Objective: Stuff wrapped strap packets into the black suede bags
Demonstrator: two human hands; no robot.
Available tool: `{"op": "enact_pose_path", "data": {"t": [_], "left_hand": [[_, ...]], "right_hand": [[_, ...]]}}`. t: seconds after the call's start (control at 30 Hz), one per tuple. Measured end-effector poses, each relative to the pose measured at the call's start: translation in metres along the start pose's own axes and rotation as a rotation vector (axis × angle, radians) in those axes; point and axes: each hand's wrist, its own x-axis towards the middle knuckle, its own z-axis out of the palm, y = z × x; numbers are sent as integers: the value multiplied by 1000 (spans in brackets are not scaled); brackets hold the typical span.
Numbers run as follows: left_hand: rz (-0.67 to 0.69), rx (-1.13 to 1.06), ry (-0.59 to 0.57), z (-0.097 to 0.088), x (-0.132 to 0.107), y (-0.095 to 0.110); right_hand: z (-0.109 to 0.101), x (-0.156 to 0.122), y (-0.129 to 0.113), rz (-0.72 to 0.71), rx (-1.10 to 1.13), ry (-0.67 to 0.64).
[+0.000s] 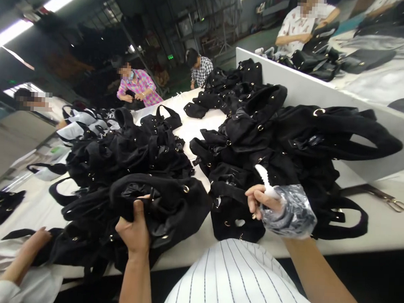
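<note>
My left hand [135,229] grips the edge of a black fabric bag [168,203] at the near end of the left pile of black bags [128,152]. My right hand [263,201] is raised over the right pile of black bags [272,145]. It pinches a small white stick-like tool [264,177] and also holds a crumpled clear plastic wrap [291,211] against the palm and wrist. Both piles lie on a long white table [383,222].
A white divider board [325,94] runs along the right side. Metal scissors [384,197] lie on the table at right. Another person's hand [32,244] reaches in at lower left. Several other people work at the far end and beyond the divider.
</note>
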Motion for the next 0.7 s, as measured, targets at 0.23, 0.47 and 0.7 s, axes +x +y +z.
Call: {"op": "enact_pose_path", "data": {"t": [0.23,0.47,0.7], "left_hand": [[605,50,-209,11,-11,10],[464,-41,-222,4,-27,30],[1032,-131,-533,2,-20,66]], "right_hand": [[57,20,-28,-263,-344,-309],[105,20,23,-429,-944,-503],[101,61,77,-309,-1020,-443]]}}
